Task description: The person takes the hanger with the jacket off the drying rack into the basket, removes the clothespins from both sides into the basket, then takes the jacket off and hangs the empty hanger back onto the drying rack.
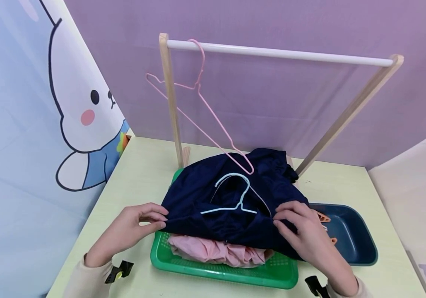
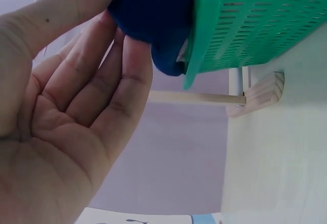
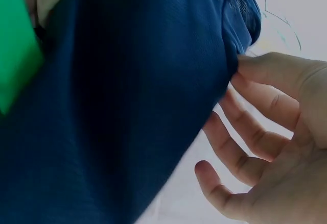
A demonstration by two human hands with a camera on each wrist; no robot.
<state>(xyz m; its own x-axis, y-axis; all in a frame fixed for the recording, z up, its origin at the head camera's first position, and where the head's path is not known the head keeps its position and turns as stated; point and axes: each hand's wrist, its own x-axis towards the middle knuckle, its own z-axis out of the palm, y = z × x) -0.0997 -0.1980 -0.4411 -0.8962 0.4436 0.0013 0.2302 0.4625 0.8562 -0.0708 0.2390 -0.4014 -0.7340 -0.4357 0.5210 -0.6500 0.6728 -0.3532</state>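
Landmark for this report: the green basket [image 1: 220,271], standing on the pale surface [image 1: 142,174] near its front edge.

A navy garment [image 1: 205,194] lies heaped on top of the basket, spilling over its left and right rims. A pink garment [image 1: 216,250] sits beneath it inside the basket, showing at the front. A light blue wire hanger [image 1: 235,198] rests on the navy garment, at the middle of the heap.

The left hand [image 1: 131,229] is at the basket's left rim. Its thumb and fingers [image 2: 130,55] are pressed together on the left edge of the navy garment, pinching the cloth; the left wrist view confirms cloth between thumb and fingertips just beside the basket wall.

The right hand [image 1: 306,231] is at the basket's right side. Thumb and forefinger pinch the garment's right edge; the remaining fingers [image 3: 240,157] are spread apart and loosely curled, clear of the cloth.

Behind the basket stands a wooden rack [image 1: 169,99] with a white rail [image 1: 280,53]. A pink wire hanger [image 1: 198,103] hangs from the rail's left end, its lower corner just above the navy garment. To the right of the basket, touching or nearly so, sits a dark blue tray [image 1: 354,236] containing orange clips [image 1: 323,217].
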